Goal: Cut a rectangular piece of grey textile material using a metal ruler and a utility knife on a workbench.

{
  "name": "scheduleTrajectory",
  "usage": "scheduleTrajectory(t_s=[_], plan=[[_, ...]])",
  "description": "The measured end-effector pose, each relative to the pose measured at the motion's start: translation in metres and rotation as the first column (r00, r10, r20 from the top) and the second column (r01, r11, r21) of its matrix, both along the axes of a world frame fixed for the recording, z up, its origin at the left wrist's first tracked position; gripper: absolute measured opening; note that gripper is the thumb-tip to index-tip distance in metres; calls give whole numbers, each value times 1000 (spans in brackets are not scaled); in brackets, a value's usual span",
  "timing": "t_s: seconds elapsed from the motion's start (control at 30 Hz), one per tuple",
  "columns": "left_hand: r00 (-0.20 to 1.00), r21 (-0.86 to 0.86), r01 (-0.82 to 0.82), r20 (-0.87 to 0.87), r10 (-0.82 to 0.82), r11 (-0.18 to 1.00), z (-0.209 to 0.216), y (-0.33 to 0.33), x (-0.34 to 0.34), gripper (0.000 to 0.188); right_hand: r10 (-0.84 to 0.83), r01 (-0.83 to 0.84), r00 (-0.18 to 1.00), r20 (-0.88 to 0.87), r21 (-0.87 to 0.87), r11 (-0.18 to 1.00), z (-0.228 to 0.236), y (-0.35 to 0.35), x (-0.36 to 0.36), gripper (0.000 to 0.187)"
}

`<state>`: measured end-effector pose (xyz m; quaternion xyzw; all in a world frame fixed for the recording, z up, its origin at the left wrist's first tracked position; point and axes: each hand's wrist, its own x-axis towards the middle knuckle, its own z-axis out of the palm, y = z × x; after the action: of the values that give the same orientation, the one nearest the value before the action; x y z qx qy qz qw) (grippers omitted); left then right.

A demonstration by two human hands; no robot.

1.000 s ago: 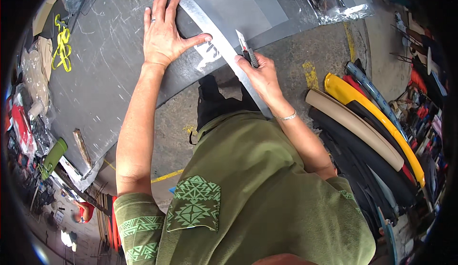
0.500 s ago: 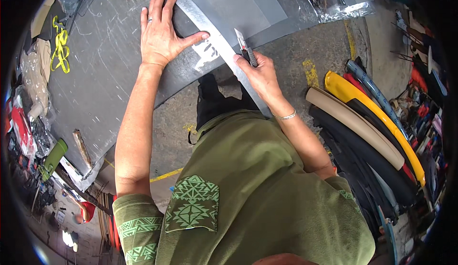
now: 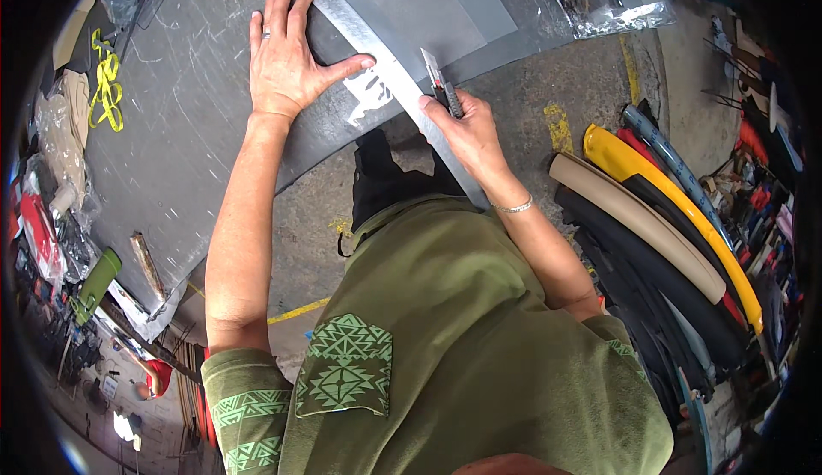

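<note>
A long metal straightedge (image 3: 348,27) runs slantwise over the dark worktable (image 3: 188,133) and past its near edge toward my body. My left hand (image 3: 289,56) lies with spread fingers on the table, its fingertips and thumb at the straightedge's left side. My right hand (image 3: 467,133) is closed round a utility knife (image 3: 443,86) whose blade is out and points away from me. The right thumb rests at the straightedge's right edge. Beneath the straightedge, to its right, grey sheet material (image 3: 428,13) lies on the table.
Rolls of material, among them a beige roll (image 3: 638,227) and a yellow roll (image 3: 676,210), lie at the right. A yellow strap (image 3: 106,86) and a wooden stick (image 3: 148,267) are on the table's left side. Clear plastic wrap (image 3: 621,18) hangs at the far right edge.
</note>
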<state>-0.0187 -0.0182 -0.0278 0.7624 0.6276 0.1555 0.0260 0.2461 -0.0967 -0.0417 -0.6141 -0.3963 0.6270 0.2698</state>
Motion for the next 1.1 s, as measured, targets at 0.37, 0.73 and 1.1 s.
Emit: scheduleTrajectory(t_s=[0.37, 0.73, 1.1], plan=[[1000, -16, 1, 18, -1, 1000, 1, 0, 0, 124, 10, -10, 1000, 0, 13, 1000, 1, 2, 0, 28], [1000, -10, -7, -3, 7, 1000, 1, 0, 0, 126, 29, -30, 999, 43, 22, 999, 8, 4, 0, 27], [1000, -21, -20, 7, 20, 1000, 1, 0, -1, 127, 20, -20, 1000, 12, 33, 999, 6, 3, -1, 25]])
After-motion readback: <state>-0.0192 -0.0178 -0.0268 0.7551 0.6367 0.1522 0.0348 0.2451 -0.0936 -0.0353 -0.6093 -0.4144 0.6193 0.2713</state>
